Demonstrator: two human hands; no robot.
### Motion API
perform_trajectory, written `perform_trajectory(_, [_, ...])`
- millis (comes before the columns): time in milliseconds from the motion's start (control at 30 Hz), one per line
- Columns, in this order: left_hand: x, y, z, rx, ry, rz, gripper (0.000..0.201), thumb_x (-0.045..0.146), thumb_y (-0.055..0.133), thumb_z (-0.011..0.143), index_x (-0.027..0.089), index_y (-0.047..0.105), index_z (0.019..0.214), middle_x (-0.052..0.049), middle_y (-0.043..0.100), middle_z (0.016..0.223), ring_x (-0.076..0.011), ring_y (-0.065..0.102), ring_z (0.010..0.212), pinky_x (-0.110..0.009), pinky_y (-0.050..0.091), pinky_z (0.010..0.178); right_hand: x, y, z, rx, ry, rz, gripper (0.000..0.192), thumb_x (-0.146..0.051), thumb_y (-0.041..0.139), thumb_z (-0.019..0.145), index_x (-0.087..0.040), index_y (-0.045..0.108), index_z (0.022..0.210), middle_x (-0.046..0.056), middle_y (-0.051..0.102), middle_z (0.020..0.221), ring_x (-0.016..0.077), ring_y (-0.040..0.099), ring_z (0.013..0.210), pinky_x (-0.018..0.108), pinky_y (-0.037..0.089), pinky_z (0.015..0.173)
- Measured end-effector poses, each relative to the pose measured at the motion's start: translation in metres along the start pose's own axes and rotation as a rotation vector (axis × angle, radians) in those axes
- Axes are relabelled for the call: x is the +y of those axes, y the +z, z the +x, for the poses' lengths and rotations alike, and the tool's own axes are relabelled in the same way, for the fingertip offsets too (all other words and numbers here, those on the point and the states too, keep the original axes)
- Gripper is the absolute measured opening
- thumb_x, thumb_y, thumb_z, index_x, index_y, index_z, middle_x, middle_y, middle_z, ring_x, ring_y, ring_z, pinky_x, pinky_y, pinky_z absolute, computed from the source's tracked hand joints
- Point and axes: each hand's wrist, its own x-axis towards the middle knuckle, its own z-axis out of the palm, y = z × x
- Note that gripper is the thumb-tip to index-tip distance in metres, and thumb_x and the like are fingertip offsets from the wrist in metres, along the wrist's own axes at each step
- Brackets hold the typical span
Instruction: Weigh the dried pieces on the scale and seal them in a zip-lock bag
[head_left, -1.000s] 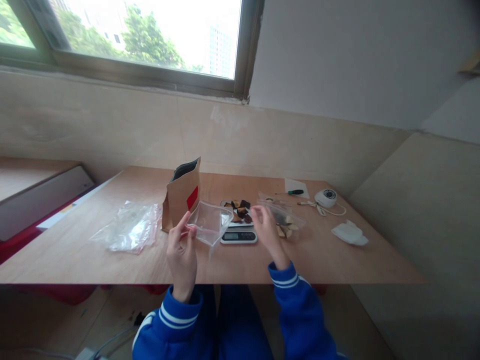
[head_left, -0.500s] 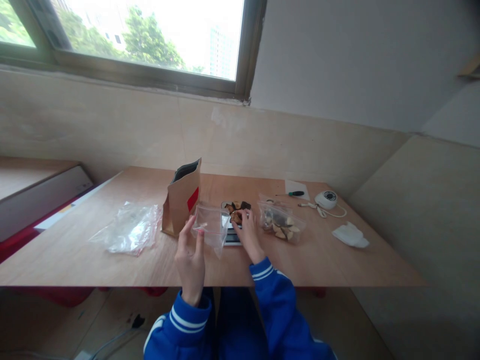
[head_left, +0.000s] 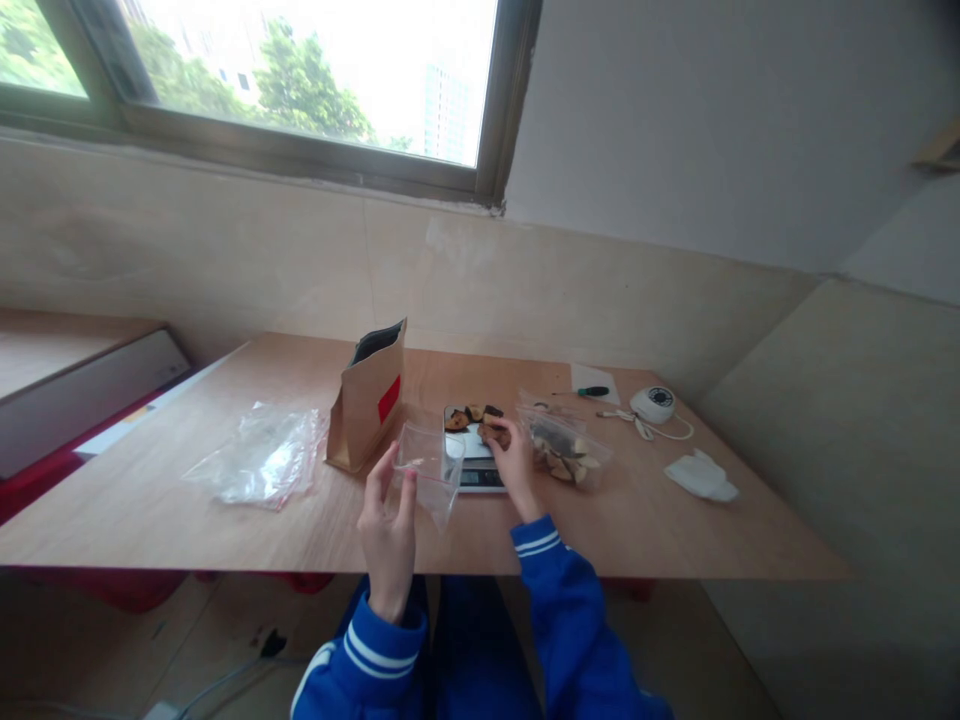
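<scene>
Head view: the left hand (head_left: 388,530) has its thumb and fingers closed on the edge of a small, clear plastic bag (head_left: 429,462), which is held up above the wooden table (head_left: 315,540), partly in front of a flat white scale with a dark display (head_left: 481,479). The right hand (head_left: 517,468) is over the right side of that scale, its fingertips clamped on some brown, dried-looking slices (head_left: 490,436); how many is hard to tell. More dark-edged brown pieces (head_left: 456,421) lie on the scale's platform, toward its far side.

Just right of the right hand lies a clear plastic bag of pale, wedge-like pieces (head_left: 568,462). On the other side, an upright brown paper pouch with a red patch (head_left: 367,405) stands behind the left hand — its top open — and a loose pile of clear plastic bags (head_left: 262,458) lies left of it. Farther right are a green-and-black screwdriver (head_left: 595,391), a rounded white device with a cable (head_left: 652,403) and a crumpled white sheet (head_left: 702,475).
</scene>
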Motion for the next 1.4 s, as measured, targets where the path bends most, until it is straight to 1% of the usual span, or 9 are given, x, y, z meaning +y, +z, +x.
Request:
perform_trajectory(167, [-0.004,0.001,-0.001,-0.018,-0.007,-0.010,0.045,0.045,0.055,0.087,0.028,0.053,0.128,-0.004,0.058,0.132,-0.0216,0.056,0.118,-0.034,0.044,0.100,-0.010,-0.006,0.003,-0.010,0.117,0.195,0.025,-0.013,0.058,0.070,-0.017,0.063,0.094,0.010,0.069,0.100,0.0243,0.063,0.096,0.043,0.049,0.090])
perform_trajectory(367, [-0.008,0.005,0.002,-0.034,-0.005,-0.011,0.045,0.045,0.056,0.086,0.028,0.053,0.127,-0.005,0.059,0.132,-0.0227,0.055,0.120,-0.037,0.042,0.102,-0.066,-0.022,0.004,-0.074,0.073,0.408,0.028,-0.021,0.065,0.074,-0.017,0.062,0.101,0.011,0.066,0.111,0.0224,0.063,0.101,0.038,0.052,0.088])
perform_trajectory(633, [-0.001,0.013,0.009,-0.084,-0.018,-0.111,0.048,0.043,0.058,0.085,0.027,0.052,0.130,-0.006,0.057,0.134,-0.0231,0.057,0.118,-0.037,0.046,0.100,-0.115,-0.036,-0.008,-0.462,-0.105,0.409,0.030,-0.021,0.060,0.083,-0.027,0.066,0.111,0.005,0.058,0.131,0.0203,0.051,0.125,0.035,0.047,0.099])
perform_trajectory(733, [-0.005,0.012,0.009,-0.088,-0.052,-0.147,0.048,0.044,0.059,0.084,0.026,0.053,0.128,-0.007,0.058,0.132,-0.0225,0.060,0.113,-0.037,0.048,0.097,-0.105,-0.034,-0.005,-0.446,-0.044,0.568,0.025,-0.028,0.056,0.088,-0.027,0.066,0.111,0.004,0.056,0.134,0.0203,0.051,0.125,0.036,0.044,0.103])
perform_trajectory(833, [-0.006,0.011,0.008,-0.078,-0.065,-0.165,0.045,0.044,0.059,0.084,0.024,0.055,0.125,-0.008,0.058,0.133,-0.0224,0.060,0.113,-0.037,0.048,0.098,-0.079,-0.027,0.007,-0.299,0.012,0.630,0.024,-0.034,0.050,0.091,-0.024,0.067,0.106,0.007,0.061,0.128,0.0217,0.056,0.119,0.040,0.046,0.101])
perform_trajectory(967, [-0.002,0.012,0.007,-0.059,-0.064,-0.208,0.043,0.042,0.059,0.084,0.023,0.055,0.123,-0.009,0.058,0.132,-0.0224,0.060,0.114,-0.036,0.049,0.097,-0.035,-0.012,0.027,-0.178,-0.012,0.223,0.031,-0.037,0.051,0.088,-0.019,0.066,0.108,0.013,0.060,0.124,0.0255,0.049,0.125,0.044,0.037,0.107])
perform_trajectory(1067, [0.000,0.013,0.004,-0.056,-0.071,-0.237,0.042,0.042,0.059,0.085,0.023,0.055,0.122,-0.009,0.058,0.132,-0.0224,0.059,0.116,-0.035,0.048,0.097,-0.014,0.004,0.036,-0.274,-0.002,-0.155,0.045,-0.042,0.055,0.086,-0.022,0.058,0.126,0.015,0.045,0.140,0.0301,0.034,0.137,0.049,0.026,0.111])
perform_trajectory(1200, [0.000,0.012,0.001,-0.060,-0.085,-0.235,0.041,0.042,0.059,0.085,0.023,0.055,0.121,-0.009,0.058,0.131,-0.0221,0.061,0.112,-0.034,0.050,0.094,-0.008,0.026,0.037,-0.449,0.041,-0.390,0.061,-0.053,0.056,0.084,-0.028,0.046,0.139,0.015,0.029,0.151,0.0376,0.025,0.139,0.055,0.023,0.109])
perform_trajectory(1400, [-0.001,0.006,0.000,-0.061,-0.097,-0.207,0.040,0.042,0.058,0.085,0.023,0.056,0.121,-0.008,0.059,0.130,-0.0209,0.062,0.108,-0.033,0.050,0.091,-0.003,0.038,0.032,-0.348,-0.076,-0.404,0.047,-0.046,0.060,0.084,-0.022,0.060,0.124,0.015,0.054,0.128,0.0314,0.042,0.124,0.049,0.030,0.105])
